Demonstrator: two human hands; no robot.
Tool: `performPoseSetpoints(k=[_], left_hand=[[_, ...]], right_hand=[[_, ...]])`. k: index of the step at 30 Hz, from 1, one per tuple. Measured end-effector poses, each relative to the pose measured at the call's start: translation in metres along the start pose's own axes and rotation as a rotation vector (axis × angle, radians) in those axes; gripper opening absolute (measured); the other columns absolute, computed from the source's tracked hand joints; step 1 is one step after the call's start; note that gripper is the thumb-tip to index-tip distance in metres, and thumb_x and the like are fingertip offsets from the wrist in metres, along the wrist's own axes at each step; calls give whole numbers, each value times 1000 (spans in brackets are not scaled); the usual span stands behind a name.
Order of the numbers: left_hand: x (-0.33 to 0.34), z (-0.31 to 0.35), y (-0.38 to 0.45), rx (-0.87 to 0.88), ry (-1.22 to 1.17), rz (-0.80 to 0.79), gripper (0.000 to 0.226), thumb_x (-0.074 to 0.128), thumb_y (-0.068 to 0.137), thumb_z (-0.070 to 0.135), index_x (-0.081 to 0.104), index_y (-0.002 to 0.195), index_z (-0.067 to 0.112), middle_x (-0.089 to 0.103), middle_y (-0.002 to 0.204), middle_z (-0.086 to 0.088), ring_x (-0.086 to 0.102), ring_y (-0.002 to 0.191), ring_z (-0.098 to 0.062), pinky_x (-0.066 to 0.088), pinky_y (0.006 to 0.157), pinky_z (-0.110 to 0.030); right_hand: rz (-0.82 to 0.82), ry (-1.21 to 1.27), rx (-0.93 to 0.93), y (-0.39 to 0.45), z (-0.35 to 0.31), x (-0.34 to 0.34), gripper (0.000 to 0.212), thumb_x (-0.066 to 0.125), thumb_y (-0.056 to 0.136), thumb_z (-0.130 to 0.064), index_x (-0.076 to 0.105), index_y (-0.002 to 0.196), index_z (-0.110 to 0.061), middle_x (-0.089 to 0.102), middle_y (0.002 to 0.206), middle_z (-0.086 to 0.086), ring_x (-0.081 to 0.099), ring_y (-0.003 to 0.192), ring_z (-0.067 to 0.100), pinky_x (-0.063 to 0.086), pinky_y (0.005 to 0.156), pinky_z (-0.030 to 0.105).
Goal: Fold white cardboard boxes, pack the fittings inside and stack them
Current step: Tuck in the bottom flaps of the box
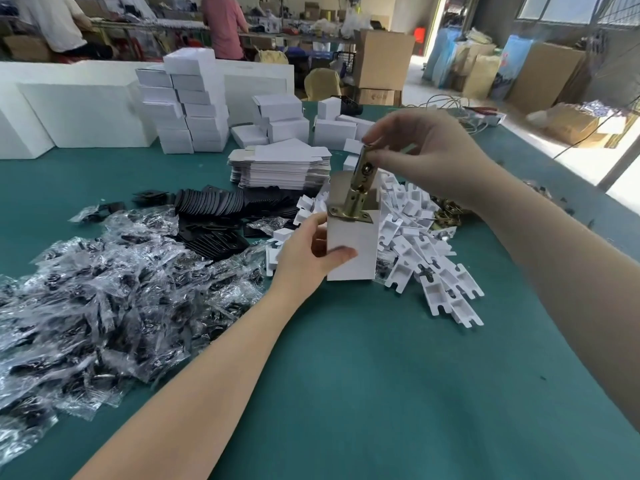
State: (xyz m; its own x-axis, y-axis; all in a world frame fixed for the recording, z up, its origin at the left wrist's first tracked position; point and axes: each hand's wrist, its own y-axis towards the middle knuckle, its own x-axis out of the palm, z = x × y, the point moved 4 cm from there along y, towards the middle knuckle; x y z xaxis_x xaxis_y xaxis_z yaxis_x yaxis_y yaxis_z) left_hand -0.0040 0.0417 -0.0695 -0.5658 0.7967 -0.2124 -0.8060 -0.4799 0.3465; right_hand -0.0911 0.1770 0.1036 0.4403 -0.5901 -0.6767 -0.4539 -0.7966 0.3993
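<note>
Steadying the upright white box (351, 249) at frame centre, the left hand (304, 251) grips its side so the right hand (420, 150), pinching the brass latch (358, 181) from above, can lower it in.

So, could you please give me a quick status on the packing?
Left hand grips upright white box. Right hand pinches brass latch, half inside box mouth. Nothing blocking.

The one wide camera sat on my head, looking forward and down over the green tabletop (346, 375). It stayed close above my forearms, workshop beyond.
</note>
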Motion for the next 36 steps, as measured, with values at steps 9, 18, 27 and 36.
performPoseSetpoints(k=[9, 18, 27, 36], left_hand=[[2, -2, 0, -30, -16, -26, 53, 84, 64, 40, 52, 102, 60, 69, 96, 19, 69, 87, -5, 57, 78, -29], [3, -3, 1, -62, -36, -23, 52, 83, 59, 43, 56, 102, 53, 71, 94, 14, 70, 85, -11, 58, 79, -38], [3, -5, 1, -55, -36, -21, 52, 84, 65, 35, 55, 104, 54, 71, 98, 16, 70, 90, -7, 56, 81, -31], [4, -4, 1, -37, 44, -37, 49, 80, 62, 48, 50, 97, 62, 71, 98, 11, 68, 89, -3, 56, 81, -27]], right_hand=[[-42, -183, -67, 10, -3, 0, 18, 69, 90, -13, 67, 106, -22, 68, 95, -12, 61, 82, -1, 50, 73, 11], [-84, -500, -79, -19, 26, 39, 18, 64, 93, -25, 72, 109, -26, 62, 85, -10, 48, 98, 22, 43, 88, 42], [310, -135, 39, -25, 37, 41, 53, 75, 85, -31, 52, 132, -22, 51, 109, -10, 49, 87, -5, 40, 73, 7], [429, 165, 283, -68, 89, 76, 39, 24, 98, -56, 58, 94, -37, 63, 85, -13, 54, 75, -4, 40, 68, 17]])
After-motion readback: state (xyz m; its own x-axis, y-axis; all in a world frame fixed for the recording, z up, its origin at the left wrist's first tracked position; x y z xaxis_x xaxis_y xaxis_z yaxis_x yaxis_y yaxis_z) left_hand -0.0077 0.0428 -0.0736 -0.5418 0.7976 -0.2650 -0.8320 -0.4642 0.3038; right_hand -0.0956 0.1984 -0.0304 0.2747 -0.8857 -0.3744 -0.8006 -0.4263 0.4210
